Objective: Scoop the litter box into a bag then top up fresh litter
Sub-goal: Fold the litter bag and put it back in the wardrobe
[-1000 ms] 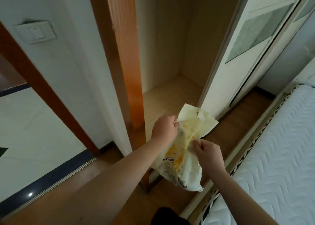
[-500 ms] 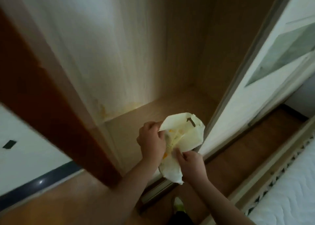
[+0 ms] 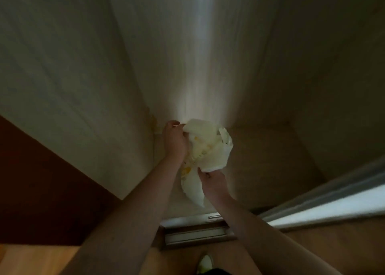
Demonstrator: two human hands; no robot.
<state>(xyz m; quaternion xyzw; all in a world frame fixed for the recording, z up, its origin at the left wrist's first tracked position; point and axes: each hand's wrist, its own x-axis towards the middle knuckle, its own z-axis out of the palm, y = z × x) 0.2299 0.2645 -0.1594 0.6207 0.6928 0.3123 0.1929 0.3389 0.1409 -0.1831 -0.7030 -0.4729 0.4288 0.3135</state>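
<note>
Since the earlier frames the person had leaned further into the open wardrobe (image 3: 270, 160), and the bag (image 3: 206, 149) had travelled from its front edge toward the back left corner of the wardrobe floor. The left hand (image 3: 174, 141) gripped the bag's crumpled top with curled fingers; the right hand (image 3: 212, 180) pinched its lower fold. The bag hung between them, above the floor, looking slack and likely empty. No litter box, scoop or fresh litter appeared, so scooping and topping up both seemed yet to begin; only the bag had been fetched.
</note>
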